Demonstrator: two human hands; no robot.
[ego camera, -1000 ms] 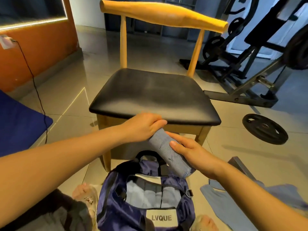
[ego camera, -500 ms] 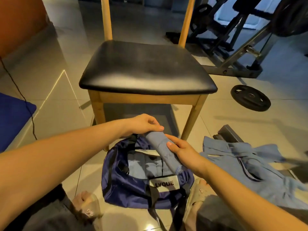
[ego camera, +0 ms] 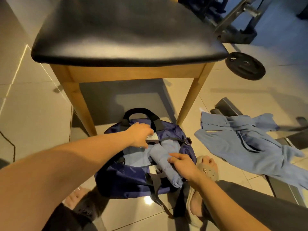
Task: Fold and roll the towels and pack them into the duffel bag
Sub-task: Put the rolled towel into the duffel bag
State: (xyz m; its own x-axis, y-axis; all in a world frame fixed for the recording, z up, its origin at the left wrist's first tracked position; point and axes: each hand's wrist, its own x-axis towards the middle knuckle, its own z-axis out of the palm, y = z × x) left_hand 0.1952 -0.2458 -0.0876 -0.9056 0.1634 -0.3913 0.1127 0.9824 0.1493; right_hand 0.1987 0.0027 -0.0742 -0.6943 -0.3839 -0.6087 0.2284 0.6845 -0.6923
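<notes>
The navy duffel bag lies open on the floor in front of the chair, with pale blue towels packed inside. A rolled grey-blue towel lies slanted across the opening, its near end sticking out over the rim. My right hand grips this roll from the right side. My left hand is at the far rim by the white tag, fingers curled on the bag's edge. A heap of loose blue towels lies on the floor to the right.
A wooden chair with a black seat stands right over the bag, its legs on either side. A black weight plate and a gym machine frame are at the right. My slippered feet flank the bag.
Both hands lowered the rolled towel from in front of the chair seat down into the bag's opening. My left hand left the roll's top end for the bag's far rim. The view tilted downward.
</notes>
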